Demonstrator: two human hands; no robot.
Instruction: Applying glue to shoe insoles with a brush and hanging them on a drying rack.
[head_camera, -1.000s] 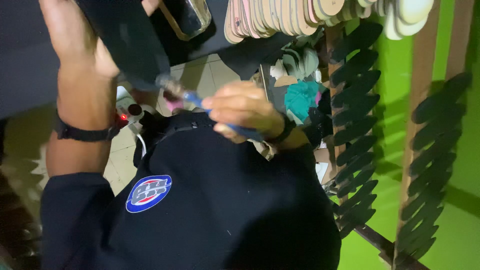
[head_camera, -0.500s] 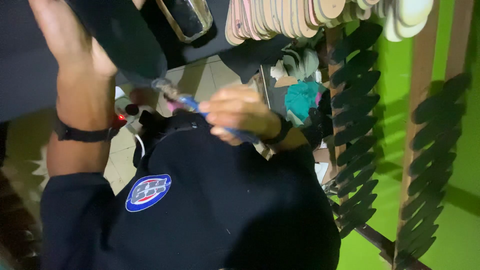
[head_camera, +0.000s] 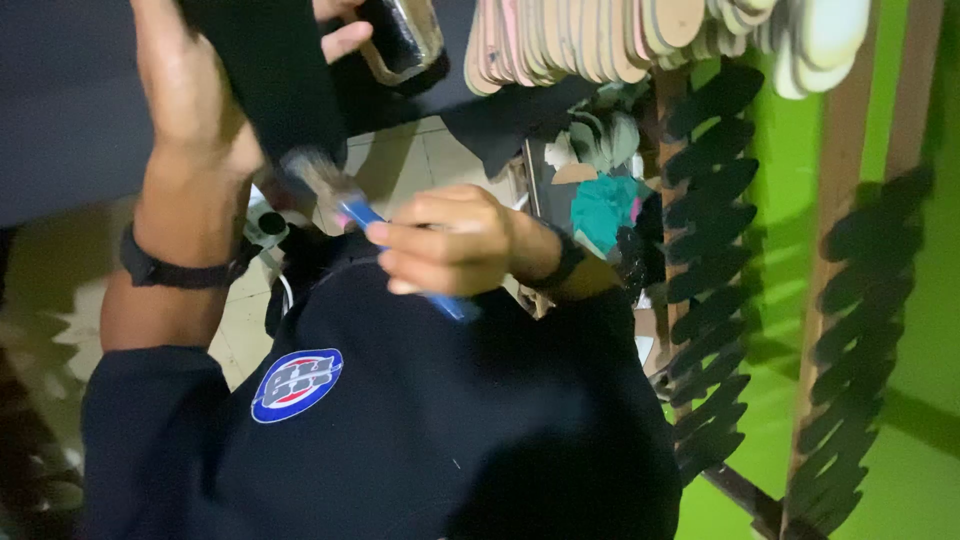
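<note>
My left hand (head_camera: 190, 95) is raised at the upper left, gripping a black sole-shaped sheet (head_camera: 275, 75) with its fingers curled round the far edge. Near the middle, my right hand (head_camera: 450, 240) is closed on a brush with a blue handle (head_camera: 357, 213). The pale bristles (head_camera: 312, 177) are blurred and lie against the lower end of the black sheet. A black band sits on each wrist. My dark shirt with a round badge (head_camera: 297, 384) fills the bottom of the view.
A glass jar (head_camera: 402, 35) with dark contents stands just beyond the sheet. Stacked pale sole cut-outs (head_camera: 600, 40) hang at the top. A wooden rack (head_camera: 830, 300) holding black soles stands before a green wall on the right. Scraps lie on the tiled floor (head_camera: 410, 165).
My right hand and the brush have shifted slightly down and left along the sheet's lower end. My left hand keeps its hold on the sheet.
</note>
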